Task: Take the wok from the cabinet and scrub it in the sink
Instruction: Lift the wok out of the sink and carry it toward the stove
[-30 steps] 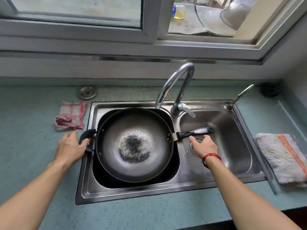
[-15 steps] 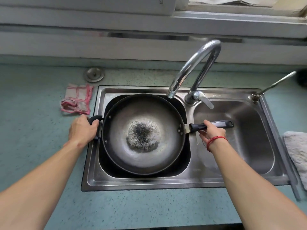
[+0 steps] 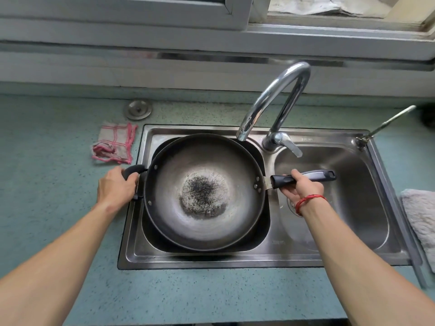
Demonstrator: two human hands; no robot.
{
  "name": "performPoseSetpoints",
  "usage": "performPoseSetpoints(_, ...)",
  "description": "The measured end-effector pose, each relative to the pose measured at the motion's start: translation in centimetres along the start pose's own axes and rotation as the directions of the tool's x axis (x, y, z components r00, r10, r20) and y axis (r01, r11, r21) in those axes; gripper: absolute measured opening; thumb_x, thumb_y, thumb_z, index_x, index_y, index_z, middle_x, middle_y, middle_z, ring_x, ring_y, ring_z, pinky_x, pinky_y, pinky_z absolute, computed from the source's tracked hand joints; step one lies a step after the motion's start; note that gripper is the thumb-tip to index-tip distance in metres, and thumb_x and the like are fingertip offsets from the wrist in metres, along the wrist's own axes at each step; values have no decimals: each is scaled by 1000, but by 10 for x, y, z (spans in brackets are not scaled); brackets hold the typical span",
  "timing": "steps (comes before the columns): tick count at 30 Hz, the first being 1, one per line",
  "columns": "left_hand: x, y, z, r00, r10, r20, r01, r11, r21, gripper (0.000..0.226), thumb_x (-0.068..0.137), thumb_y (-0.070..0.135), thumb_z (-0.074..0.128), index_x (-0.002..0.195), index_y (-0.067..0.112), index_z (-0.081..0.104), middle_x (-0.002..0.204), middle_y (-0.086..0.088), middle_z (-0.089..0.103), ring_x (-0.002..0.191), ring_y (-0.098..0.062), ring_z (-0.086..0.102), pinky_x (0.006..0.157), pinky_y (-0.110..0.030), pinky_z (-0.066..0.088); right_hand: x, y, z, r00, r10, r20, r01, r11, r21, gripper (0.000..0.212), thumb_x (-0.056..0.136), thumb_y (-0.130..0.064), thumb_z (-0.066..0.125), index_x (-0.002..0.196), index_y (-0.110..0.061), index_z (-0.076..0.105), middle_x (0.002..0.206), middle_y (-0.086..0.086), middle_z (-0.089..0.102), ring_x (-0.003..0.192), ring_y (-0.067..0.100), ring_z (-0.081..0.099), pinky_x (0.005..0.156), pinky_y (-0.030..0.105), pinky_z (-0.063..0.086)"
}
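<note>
A dark metal wok (image 3: 207, 161) with a burnt, speckled patch at its centre sits over the left basin of the steel double sink (image 3: 235, 261). My left hand (image 3: 116, 188) grips the short black loop handle on the wok's left rim. My right hand (image 3: 299, 187), with a red string at the wrist, holds the long black handle (image 3: 317, 175) that sticks out over the right basin. The chrome faucet (image 3: 280, 100) arches above, its spout over the wok's far rim.
A pink-checked cloth (image 3: 115, 143) lies on the teal counter left of the sink, with a round metal cap (image 3: 137, 110) behind it. A pale towel (image 3: 421, 215) lies at the right. A thin metal tap (image 3: 386, 122) rises at the sink's far right corner. Window frame runs behind.
Both hands closed round the wok's handles: one second ago they were only near them. The view has moved closer and tilted down; the wok stays over the left basin.
</note>
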State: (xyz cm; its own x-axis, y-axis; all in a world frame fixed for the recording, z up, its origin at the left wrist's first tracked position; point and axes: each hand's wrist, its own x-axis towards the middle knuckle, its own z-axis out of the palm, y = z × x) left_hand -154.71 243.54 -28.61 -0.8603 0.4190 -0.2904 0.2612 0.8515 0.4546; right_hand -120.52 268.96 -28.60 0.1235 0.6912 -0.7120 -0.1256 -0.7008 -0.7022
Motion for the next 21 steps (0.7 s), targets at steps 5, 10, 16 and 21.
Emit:
performPoseSetpoints(5,-19,2,-19,999,19,-38,-21,998,-67,26,93,35,56,105,15,68,76,-15,72,91,-36,68,85,-42,52,-27,-8,-1,998,-65,20,65,998,16,17,88,-5,67,84,-2,50,87,19,64,75,28,69,56,41,60)
performPoseSetpoints(10,-42,2,-39,998,-16,-68,7,992,-125,25,92,36,55,94,14,68,78,-17,72,89,-36,67,81,-42,54,-56,-17,-8,991,-129,31,129,992,2,18,88,-5,68,84,-2,51,97,23,63,75,27,68,51,37,60)
performPoseSetpoints(16,-75,0,-61,993,-43,-106,18,973,-228,22,96,30,55,90,13,68,56,-10,68,62,-19,67,57,-30,41,-87,-26,-15,980,-189,55,192,980,-46,21,86,-7,70,83,-3,50,108,27,63,92,34,68,54,39,60)
performPoseSetpoints(21,-88,-2,-78,986,-48,-161,6,967,-255,25,94,30,55,85,11,69,58,-12,68,66,-24,68,55,-29,42,-105,-30,-17,975,-204,89,210,976,-62,21,86,-7,71,84,-2,51,114,27,62,95,35,67,51,37,60)
